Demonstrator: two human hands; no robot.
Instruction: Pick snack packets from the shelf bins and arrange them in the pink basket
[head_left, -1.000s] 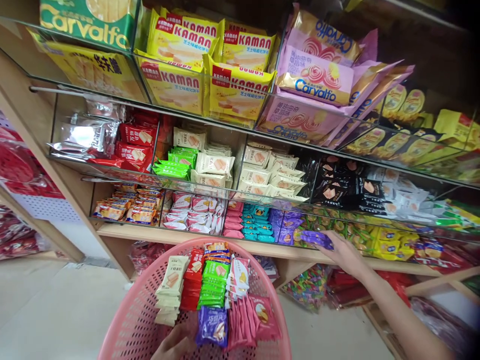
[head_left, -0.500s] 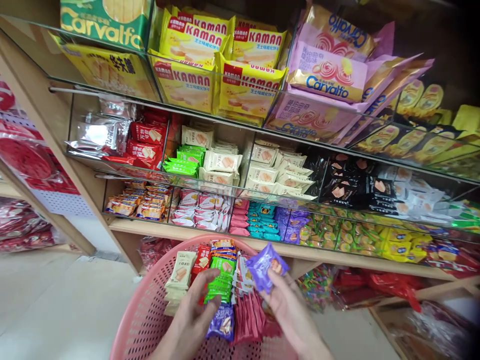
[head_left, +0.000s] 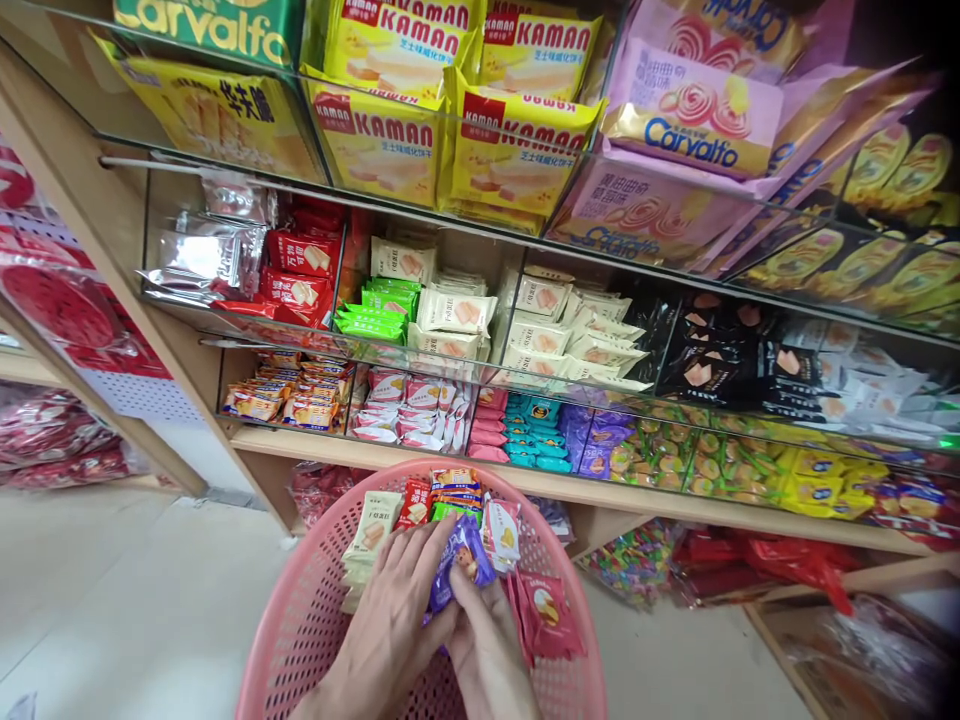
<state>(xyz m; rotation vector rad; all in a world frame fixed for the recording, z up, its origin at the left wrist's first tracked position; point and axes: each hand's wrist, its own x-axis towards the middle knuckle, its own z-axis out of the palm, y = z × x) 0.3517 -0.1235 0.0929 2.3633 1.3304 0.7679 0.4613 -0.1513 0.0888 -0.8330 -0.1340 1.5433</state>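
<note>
My right hand point(head_left: 484, 625) grips a purple snack packet point(head_left: 466, 560) with the thumb across its front. My left hand point(head_left: 394, 600) is curled against that packet's left side, its fingers over the edge; what lies under its palm is hidden. Both hands are inside a pink plastic basket point(head_left: 289, 600). In it, cream packets point(head_left: 375, 525) are stacked on the left, with red packets point(head_left: 415, 503) and orange-blue packets point(head_left: 457, 488) beside them. Green packets point(head_left: 448, 512) show partly behind my fingers. White-pink packets point(head_left: 501, 530) and dark pink packets point(head_left: 550, 610) sit on the right.
A tiered shelf with clear dividers holds small snacks by kind, including purple packets point(head_left: 606, 440) and teal packets point(head_left: 536, 430) low down. Yellow wafer packs point(head_left: 517, 150) fill the upper tier. Under the shelf's wooden edge point(head_left: 315, 450) lie bagged sweets point(head_left: 634, 560).
My right hand has brought the purple packet left and down into the basket, and my left hand now meets it. The dark pink packets have tipped to the right, showing a front face.
</note>
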